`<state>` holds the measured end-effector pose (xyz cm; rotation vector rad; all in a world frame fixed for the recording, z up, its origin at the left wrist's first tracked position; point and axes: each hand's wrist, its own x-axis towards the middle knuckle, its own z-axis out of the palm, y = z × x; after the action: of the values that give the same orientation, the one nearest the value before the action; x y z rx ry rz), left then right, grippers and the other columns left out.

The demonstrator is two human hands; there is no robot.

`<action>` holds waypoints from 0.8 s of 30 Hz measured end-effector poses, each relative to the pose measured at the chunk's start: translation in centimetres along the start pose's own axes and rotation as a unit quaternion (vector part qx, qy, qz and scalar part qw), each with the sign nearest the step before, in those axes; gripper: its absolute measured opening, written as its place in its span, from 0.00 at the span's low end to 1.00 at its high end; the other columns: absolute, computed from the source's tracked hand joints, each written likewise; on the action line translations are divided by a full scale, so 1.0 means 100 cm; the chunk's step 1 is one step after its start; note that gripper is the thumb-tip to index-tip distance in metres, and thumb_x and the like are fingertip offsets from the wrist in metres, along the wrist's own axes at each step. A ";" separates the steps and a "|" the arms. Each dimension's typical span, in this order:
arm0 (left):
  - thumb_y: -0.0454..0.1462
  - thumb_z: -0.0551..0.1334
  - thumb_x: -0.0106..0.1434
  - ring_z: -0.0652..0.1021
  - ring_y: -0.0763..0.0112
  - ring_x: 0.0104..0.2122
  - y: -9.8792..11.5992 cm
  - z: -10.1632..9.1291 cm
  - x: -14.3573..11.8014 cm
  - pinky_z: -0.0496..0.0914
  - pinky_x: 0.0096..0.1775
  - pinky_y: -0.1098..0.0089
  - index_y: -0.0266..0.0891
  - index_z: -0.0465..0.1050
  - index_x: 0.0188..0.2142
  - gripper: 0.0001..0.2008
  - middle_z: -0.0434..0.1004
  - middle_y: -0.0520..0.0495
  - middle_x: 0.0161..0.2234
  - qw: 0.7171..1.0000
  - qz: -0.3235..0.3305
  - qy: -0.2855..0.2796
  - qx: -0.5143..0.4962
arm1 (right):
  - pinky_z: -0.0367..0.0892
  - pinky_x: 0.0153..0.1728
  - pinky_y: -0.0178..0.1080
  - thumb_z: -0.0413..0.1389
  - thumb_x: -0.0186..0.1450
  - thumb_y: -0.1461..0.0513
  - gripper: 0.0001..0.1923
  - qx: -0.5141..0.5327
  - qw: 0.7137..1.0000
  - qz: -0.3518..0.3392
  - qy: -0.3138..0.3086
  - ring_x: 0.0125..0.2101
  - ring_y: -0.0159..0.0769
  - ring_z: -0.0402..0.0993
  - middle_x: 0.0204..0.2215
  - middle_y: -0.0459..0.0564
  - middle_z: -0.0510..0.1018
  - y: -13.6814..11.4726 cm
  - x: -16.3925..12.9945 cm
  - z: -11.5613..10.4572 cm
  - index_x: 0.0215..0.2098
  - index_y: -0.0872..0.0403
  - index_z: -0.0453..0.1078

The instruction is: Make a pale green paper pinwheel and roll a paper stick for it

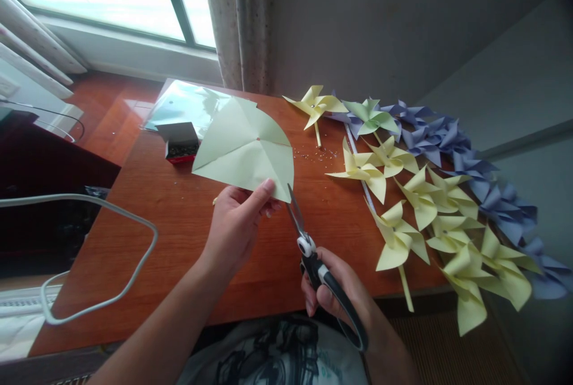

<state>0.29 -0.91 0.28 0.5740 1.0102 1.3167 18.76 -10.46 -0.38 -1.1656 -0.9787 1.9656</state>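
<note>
My left hand [239,218] pinches the near edge of a pale green sheet of paper [242,146], thumb on top and fingers underneath. The sheet has crease lines meeting near a small reddish mark at its middle, and one cut or fold line runs toward its left corner. In my right hand [333,286] is a pair of scissors [308,253] with black and white handles, fingers wrapped round the grips. Their blades are slightly parted, with the tips beside the sheet's right corner.
Yellow paper pinwheels [396,236], a green pinwheel [369,116] and purple pinwheels [423,140] crowd the right side. A small open box [181,146] of dark bits and clear plastic packets [179,101] lie at the back left. A white cable [147,259] loops over the table's [179,271] left edge.
</note>
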 end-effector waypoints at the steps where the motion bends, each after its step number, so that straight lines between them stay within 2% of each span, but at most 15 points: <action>1: 0.39 0.72 0.58 0.74 0.75 0.24 0.000 0.000 0.000 0.67 0.28 0.74 0.34 0.77 0.28 0.10 0.78 0.49 0.23 1.000 0.000 -0.003 0.007 | 0.59 0.26 0.33 0.66 0.56 0.40 0.30 0.001 1.000 -0.002 0.001 0.23 0.30 0.67 0.24 0.42 0.69 0.000 0.001 0.000 0.39 0.53 0.64; 18: 0.39 0.72 0.60 0.76 0.75 0.24 0.001 0.004 -0.006 0.69 0.28 0.77 0.36 0.78 0.29 0.09 0.79 0.52 0.23 0.993 0.029 -0.046 0.104 | 0.61 0.26 0.32 0.66 0.57 0.43 0.26 0.029 0.999 0.006 0.016 0.24 0.30 0.66 0.26 0.44 0.68 -0.010 0.004 0.003 0.38 0.52 0.66; 24: 0.39 0.71 0.61 0.76 0.76 0.24 0.001 0.003 -0.005 0.69 0.28 0.77 0.36 0.78 0.28 0.09 0.80 0.52 0.23 0.992 0.034 -0.062 0.102 | 0.61 0.27 0.33 0.66 0.57 0.42 0.27 0.025 1.000 0.003 0.010 0.24 0.31 0.67 0.26 0.44 0.68 -0.009 0.004 0.001 0.39 0.52 0.66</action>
<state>0.49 -1.31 0.61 0.8418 1.0360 1.2292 18.65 -9.68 0.29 -1.1607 -0.9114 1.9680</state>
